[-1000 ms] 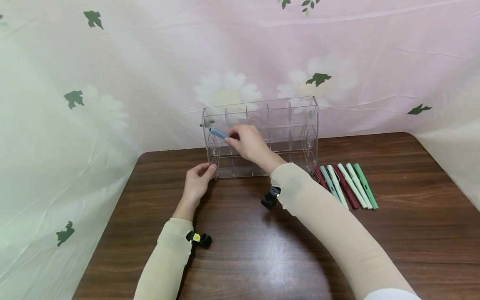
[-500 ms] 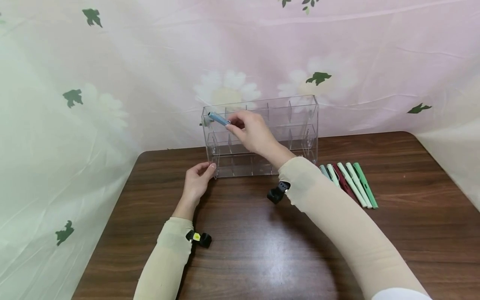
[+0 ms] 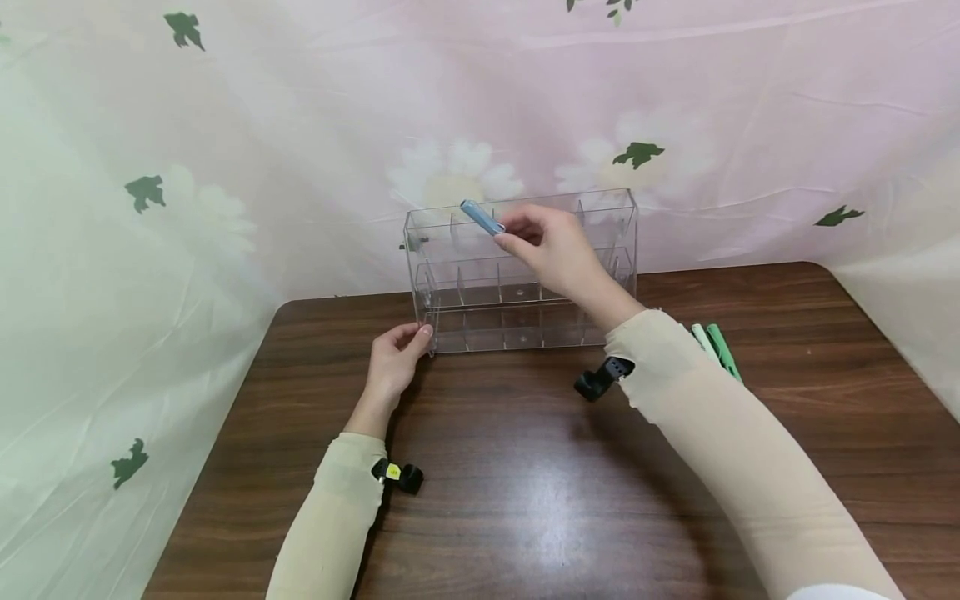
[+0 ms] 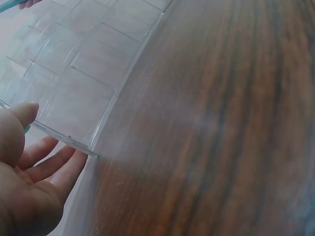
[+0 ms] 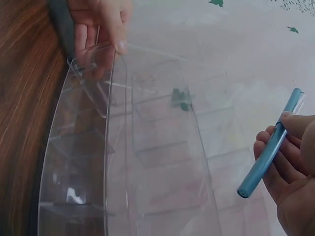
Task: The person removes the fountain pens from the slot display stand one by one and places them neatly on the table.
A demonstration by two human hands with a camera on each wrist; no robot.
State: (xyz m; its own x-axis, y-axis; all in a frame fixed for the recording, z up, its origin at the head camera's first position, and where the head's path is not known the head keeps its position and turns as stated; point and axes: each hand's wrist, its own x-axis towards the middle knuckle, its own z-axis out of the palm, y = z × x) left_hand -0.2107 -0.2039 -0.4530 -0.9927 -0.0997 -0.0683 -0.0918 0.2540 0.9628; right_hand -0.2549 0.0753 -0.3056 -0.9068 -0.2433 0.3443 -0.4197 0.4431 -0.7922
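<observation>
Right hand (image 3: 558, 250): fingers pinch blue pen (image 3: 482, 217), held tilted above the organizer's top edge.
Left hand (image 3: 395, 362): fingers relaxed, fingertips touching the organizer's (image 3: 525, 275) lower left corner.
Green pens (image 3: 716, 346): on table (image 3: 525, 483), right of organizer.

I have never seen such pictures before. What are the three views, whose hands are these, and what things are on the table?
No machine here: a person works with two bare hands. One camera sits on the head, and one on each wrist, so you see three angles of one moment. On the brown table stands a clear plastic organizer with small compartments. The left hand touches its lower left corner. The right hand holds a blue pen near the organizer's top. Green pens lie to the right, partly hidden by the arm.
</observation>
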